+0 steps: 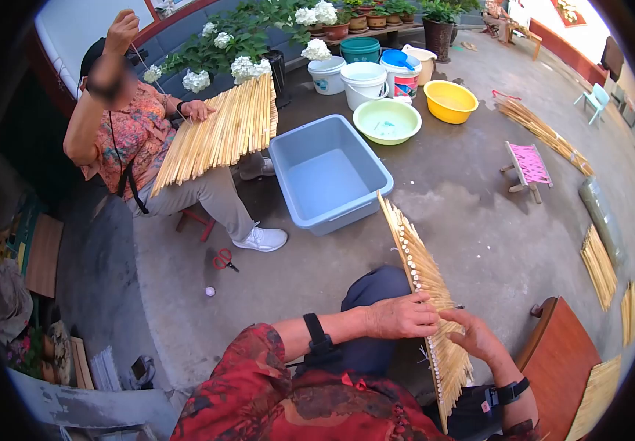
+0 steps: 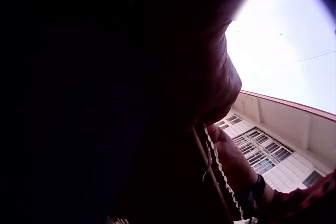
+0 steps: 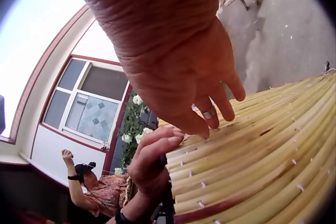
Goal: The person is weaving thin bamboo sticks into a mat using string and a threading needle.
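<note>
A mat of pale stalks (image 1: pixel 442 349) stands on edge across the wearer's lap, its row of cut ends facing up. My left hand (image 1: pixel 403 316) holds that edge near the middle, fingers bent over the cut ends. Just across from it, my right hand (image 1: pixel 477 339) reaches over the mat's face with loosely spread fingers. In the right wrist view, the right fingertips rest at the stalks (image 3: pixel 247 155) beside the left hand (image 3: pixel 149 166); short white thread stitches dot the stalks. The left wrist view is mostly dark, with the left hand (image 2: pixel 220 98) in shadow above the mat's edge.
A seated person (image 1: pixel 137 132) opposite has another stalk mat (image 1: pixel 218 132) on the lap, one hand raised. A grey-blue tub (image 1: pixel 332 173) stands ahead, with buckets and basins behind. Red-handled scissors (image 1: pixel 223 259) lie on the floor. A pink stool (image 1: pixel 530 165) and stalk bundles are rightward.
</note>
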Tool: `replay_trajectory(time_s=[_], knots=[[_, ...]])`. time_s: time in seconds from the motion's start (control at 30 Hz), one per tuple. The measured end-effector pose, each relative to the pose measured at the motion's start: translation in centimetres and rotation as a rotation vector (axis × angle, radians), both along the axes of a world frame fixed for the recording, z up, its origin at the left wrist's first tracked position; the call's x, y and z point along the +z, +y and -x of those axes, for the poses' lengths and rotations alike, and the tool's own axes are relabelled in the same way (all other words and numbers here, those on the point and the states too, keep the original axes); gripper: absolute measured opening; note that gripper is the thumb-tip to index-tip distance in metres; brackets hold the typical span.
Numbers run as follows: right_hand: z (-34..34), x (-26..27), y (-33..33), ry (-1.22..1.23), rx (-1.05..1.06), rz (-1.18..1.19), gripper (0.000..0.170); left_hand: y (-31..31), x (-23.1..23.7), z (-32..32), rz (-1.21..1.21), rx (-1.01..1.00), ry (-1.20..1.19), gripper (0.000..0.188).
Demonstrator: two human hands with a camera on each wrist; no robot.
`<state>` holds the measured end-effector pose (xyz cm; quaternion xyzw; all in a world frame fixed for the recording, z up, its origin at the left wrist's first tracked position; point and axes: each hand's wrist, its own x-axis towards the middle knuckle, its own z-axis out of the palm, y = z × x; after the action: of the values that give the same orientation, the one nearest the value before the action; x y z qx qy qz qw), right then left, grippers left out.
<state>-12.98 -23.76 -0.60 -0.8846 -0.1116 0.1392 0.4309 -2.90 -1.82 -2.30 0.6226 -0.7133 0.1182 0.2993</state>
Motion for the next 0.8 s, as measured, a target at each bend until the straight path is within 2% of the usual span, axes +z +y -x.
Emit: replay_trajectory(time_s=[0.1,0.17,0.2,0.23,0.3,0.43,0.5,0.63,0.7,0.73,0.8], knots=[[1.0,0.2,1.5,-0.043,-0.112,0.055,0.037,-0.1,0.0,0.0,0.004,-0.006,-0.002,0.021],[1.4,-0.6,1.6,0.016,-0.195,0.133,0.027,-0.1,0.1,-0.1,-0.005,-0.009,-0.004,0.021],[1.5,-0.9,1.4,-0.074,-0.16,0.229,0.018,-0.1,0.2,-0.1,0.0,-0.014,-0.012,0.022],[1.5,-1.1,1.1,-0.076,-0.158,0.229,0.018,-0.1,0.2,-0.1,0.005,-0.019,-0.02,0.022],[1.4,-1.2,0.6,0.134,-0.196,0.107,0.016,-0.1,0.4,-0.1,-0.003,-0.013,-0.019,0.022],[0.9,-0.6,-0.4,0.249,-0.136,0.188,0.017,-0.1,0.5,0.0,-0.024,-0.019,-0.009,0.022],[0.9,-2.2,-0.6,-0.18,-0.086,-0.024,0.018,-0.2,0.3,-0.1,-0.014,-0.018,-0.01,0.021],[1.0,-1.0,1.0,-0.03,-0.203,-0.165,0.018,-0.2,0.2,0.1,-0.011,-0.014,0.004,0.02],[1.0,-1.0,1.0,-0.023,-0.158,0.089,0.015,-0.2,0.3,0.0,-0.046,-0.017,0.013,0.02],[1.1,-1.3,0.9,-0.016,-0.161,0.086,0.015,-0.1,0.3,0.0,-0.079,-0.008,0.017,0.02],[1.3,-2.1,0.6,-0.011,-0.122,0.224,0.013,0.0,0.3,0.1,-0.074,-0.003,0.011,0.02]])
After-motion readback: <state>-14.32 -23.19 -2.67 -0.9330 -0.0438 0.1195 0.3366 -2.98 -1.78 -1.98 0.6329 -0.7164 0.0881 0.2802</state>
